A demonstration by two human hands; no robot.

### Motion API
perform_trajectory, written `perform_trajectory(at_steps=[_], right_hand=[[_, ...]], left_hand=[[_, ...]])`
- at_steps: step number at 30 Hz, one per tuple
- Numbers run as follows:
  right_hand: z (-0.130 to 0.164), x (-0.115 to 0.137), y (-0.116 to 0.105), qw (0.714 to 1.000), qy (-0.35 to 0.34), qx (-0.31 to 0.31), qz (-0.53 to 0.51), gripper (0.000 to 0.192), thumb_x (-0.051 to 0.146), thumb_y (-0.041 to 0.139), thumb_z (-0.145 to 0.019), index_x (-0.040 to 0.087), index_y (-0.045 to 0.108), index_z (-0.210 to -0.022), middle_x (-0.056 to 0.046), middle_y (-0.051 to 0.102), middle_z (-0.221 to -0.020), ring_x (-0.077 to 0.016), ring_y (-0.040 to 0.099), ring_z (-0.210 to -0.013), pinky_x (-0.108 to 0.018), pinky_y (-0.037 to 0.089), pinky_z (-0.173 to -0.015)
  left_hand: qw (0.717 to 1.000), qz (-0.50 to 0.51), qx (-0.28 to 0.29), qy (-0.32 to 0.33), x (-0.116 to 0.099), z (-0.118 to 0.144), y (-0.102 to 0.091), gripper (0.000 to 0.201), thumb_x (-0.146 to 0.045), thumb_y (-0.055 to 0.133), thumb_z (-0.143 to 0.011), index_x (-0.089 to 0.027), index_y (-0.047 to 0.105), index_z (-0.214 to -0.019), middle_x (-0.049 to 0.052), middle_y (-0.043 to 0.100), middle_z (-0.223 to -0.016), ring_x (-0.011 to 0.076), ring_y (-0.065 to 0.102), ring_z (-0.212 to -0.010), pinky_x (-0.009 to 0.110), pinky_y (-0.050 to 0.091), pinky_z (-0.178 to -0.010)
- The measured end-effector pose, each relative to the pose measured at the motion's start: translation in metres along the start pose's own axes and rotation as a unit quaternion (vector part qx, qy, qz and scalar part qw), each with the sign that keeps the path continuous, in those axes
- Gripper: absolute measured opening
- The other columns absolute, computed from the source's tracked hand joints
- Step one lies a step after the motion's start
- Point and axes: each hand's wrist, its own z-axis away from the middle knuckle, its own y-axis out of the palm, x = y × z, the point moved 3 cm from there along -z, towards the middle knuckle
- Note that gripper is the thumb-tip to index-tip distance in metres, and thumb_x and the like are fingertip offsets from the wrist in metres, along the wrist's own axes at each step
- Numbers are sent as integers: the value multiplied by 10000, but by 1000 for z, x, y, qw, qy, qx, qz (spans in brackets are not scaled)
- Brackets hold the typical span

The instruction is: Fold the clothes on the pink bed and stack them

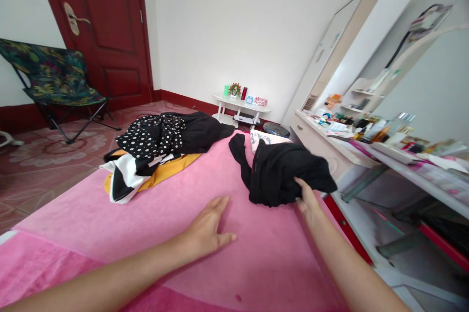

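A crumpled black garment [284, 173] lies at the right edge of a pink bed [176, 224]. The right hand [307, 200] has its grip closed on the garment's near edge. The left hand [207, 228] rests flat and released on the blanket, near the garment but apart from it. A pile of clothes [157, 153], polka-dotted on top, sits farther back. A cluttered worktop [348, 148] stands beside the bed.

Bright even daylight, soft shadows, edges seemingly warped

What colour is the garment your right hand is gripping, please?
Plain black garment, gripped by the right hand; head view.
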Motion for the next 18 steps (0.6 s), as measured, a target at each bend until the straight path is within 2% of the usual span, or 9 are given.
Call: perform_trajectory(at_steps=[2, 5, 7, 9, 11, 12, 14, 16, 18], right_hand=[[14, -12, 1, 998, 60, -14, -21, 202, 288, 581, -643, 199, 572, -824, -45, 692, -700, -241, 685, -772, -369, 591, -669], [37, -24, 4, 991, 99, -54, -72, 288, 289, 623, -630, 189, 586, -898, -52, 713, -811, -248, 680, -876, -371, 596, -705], [51, -29, 7, 988, 107, -62, -98, 357, 297, 671, -612, 186, 597, -942, -45, 717, -868, -250, 673, -917, -363, 597, -723], [63, -31, 7, 989, 105, -44, -96, 396, 296, 699, -602, 189, 606, -973, -39, 718, -887, -251, 670, -938, -356, 599, -732], [70, -28, 2, 990, 105, -28, -85, 401, 285, 706, -607, 200, 614, -988, -40, 719, -895, -258, 665, -959, -363, 600, -740], [72, -23, -2, 991, 107, -25, -78, 390, 276, 711, -606, 206, 619, -979, -47, 719, -905, -269, 663, -965, -377, 602, -739], [71, -8, -14, 992, 109, -24, -65, 366, 264, 737, -587, 218, 636, -936, -68, 714, -958, -302, 660, -966, -415, 605, -730], [67, 15, -25, 994, 87, -30, -67, 374, 252, 779, -545, 224, 654, -896, -85, 705, -1004, -326, 654, -971, -440, 599, -745], [61, 46, -34, 995, 18, -44, -84, 425, 236, 809, -507, 214, 664, -906, -79, 705, -998, -315, 648, -987, -439, 575, -815]], left_hand=[[999, 42, 15, 13, -15, -20, 13, 1008, -428, 738, -647, -136, 198, -1446, 211, 235, -1478, 366, 230, -1360, 522, 253, -1100], [991, 111, -39, 57, -39, -58, 28, 1065, -419, 783, -605, -155, 175, -1439, 201, 304, -1434, 345, 283, -1334, 495, 286, -1087], [984, 138, -84, 74, -45, -82, 39, 919, -385, 764, -659, -193, 247, -1394, 178, 381, -1379, 319, 349, -1290, 480, 327, -1058], [981, 145, -115, 60, -42, -99, 49, 660, -308, 684, -757, -201, 341, -1311, 157, 464, -1297, 297, 429, -1222, 477, 374, -1013], [981, 144, -124, 44, -35, -107, 49, 389, -189, 555, -827, -195, 427, -1195, 112, 560, -1154, 261, 528, -1101, 453, 442, -939], [980, 146, -126, 49, -33, -108, 44, 305, -137, 501, -833, -193, 461, -1131, 85, 594, -1075, 243, 565, -1032, 427, 476, -889], [975, 158, -130, 83, -33, -106, 20, 219, -89, 456, -815, -185, 518, -1001, 40, 626, -932, 219, 603, -912, 362, 515, -792], [965, 177, -145, 126, -40, -102, -20, 168, -111, 475, -799, -168, 559, -933, 24, 635, -888, 216, 611, -879, 316, 515, -764], [957, 182, -167, 150, -52, -97, -66, 204, -156, 487, -806, -152, 586, -986, 18, 640, -970, 222, 599, -961, 304, 486, -849]])
